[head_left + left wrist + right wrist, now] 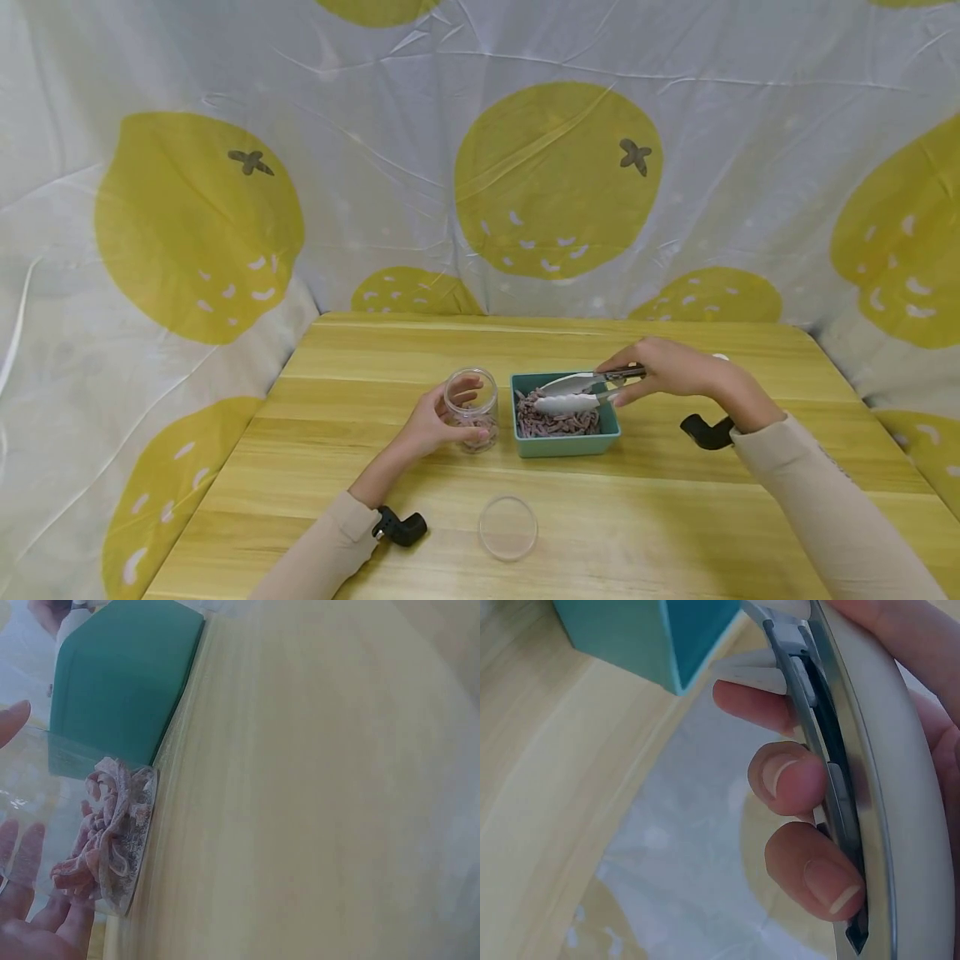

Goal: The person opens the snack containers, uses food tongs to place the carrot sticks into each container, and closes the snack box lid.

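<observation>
My left hand holds a clear open jar upright on the table, thumb in front and fingers round the far side. Some pinkish-brown, powdery strips lie at the jar's bottom. To its right is a teal rectangular container with many more such strips. From the container's right side, my right hand grips metal-handled tongs with white tips. The tips spread apart and reach down among the strips; whether they pinch any I cannot tell.
A clear round lid lies flat on the wooden table, nearer than the jar. Behind and at the sides hangs a pale cloth printed with yellow lemons. Black wrist mounts stick out beside both sleeves.
</observation>
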The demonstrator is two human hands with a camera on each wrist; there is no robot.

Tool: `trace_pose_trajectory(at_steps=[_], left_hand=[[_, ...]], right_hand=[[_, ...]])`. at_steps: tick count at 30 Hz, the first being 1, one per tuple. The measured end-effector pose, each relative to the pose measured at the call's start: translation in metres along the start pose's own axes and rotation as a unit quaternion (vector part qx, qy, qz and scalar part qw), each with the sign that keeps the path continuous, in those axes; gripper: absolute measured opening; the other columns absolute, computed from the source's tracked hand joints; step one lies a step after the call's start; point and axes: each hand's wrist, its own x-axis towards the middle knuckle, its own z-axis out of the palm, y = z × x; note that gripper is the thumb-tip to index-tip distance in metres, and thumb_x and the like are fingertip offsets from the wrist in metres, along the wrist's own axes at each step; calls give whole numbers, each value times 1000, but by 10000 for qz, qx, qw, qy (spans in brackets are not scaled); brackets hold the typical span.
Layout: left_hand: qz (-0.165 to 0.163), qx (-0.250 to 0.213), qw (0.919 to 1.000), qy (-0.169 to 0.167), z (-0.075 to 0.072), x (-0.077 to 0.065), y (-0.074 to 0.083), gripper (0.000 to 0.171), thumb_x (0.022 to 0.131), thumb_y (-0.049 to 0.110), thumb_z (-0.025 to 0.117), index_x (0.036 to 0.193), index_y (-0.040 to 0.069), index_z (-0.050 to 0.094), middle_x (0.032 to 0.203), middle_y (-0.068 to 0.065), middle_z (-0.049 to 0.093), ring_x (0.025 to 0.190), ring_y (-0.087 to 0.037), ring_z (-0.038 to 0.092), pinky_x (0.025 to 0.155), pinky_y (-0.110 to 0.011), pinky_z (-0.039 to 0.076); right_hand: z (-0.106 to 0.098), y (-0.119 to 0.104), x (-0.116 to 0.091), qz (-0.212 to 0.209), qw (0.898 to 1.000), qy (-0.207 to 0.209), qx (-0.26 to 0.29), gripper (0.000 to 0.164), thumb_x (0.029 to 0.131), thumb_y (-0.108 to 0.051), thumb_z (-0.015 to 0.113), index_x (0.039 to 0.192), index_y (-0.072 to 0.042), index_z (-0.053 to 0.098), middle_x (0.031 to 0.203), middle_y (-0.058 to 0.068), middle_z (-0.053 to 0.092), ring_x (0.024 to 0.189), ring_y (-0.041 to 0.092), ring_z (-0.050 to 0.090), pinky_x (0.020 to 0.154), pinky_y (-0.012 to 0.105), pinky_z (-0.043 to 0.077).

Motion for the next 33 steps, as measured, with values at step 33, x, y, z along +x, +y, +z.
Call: trace_pose_trajectory(at_steps=[33], left_hand=[[-11,34,10000,15,0,0,-1,75,76,-9,82,142,1,48,146,-28,44,136,-44,41,110,-42,38]], right_hand=[[-34,-46,37,-414,9987,224,216,54,88,-36,76,135,-12,63,120,-1,68,55,5,30,63,30,39]])
